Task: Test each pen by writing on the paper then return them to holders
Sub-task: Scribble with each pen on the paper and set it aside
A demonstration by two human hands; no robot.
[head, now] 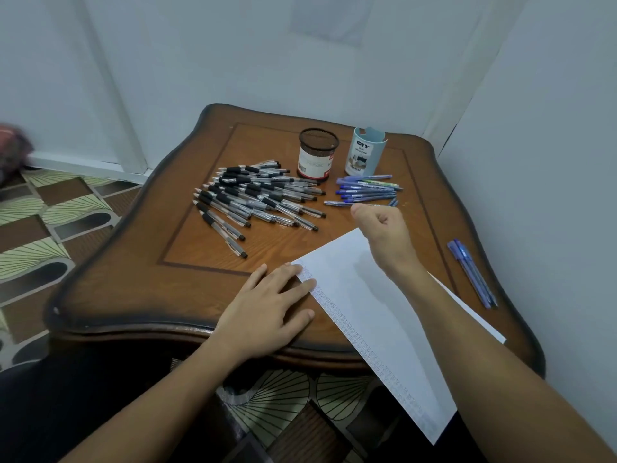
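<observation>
Fingers (389,216) of right hand (384,232) curled in toward the palm, thumb stretched left, at the near edge of the blue pens (365,188) lying in a loose row before the pale blue holder (365,155). Nearest pen of that row touching or just behind the thumb, so cannot tell whether already pinched or only reached for. Flat and relaxed on the table (133,262), left hand (267,305), fingertips (302,274) pressing the left edge of the paper (367,312). Sheet laid slantwise, near corner hanging past the table edge, rows of small marks down its left margin. Heap of black pens (257,198) well to the left, beside the mesh holder (317,155); no pen seen standing in either holder. Apart near the right edge, two blue pens (472,272). Reads as the pick-up step: taking the next blue pen for its test. Next calls for a clean pinch on one barrel only, without dragging its neighbours. Then turning it tip-down into a writing grip and bringing it back over bare paper with the sheet kept pinned. After the scribble, dropping it into a holder.
</observation>
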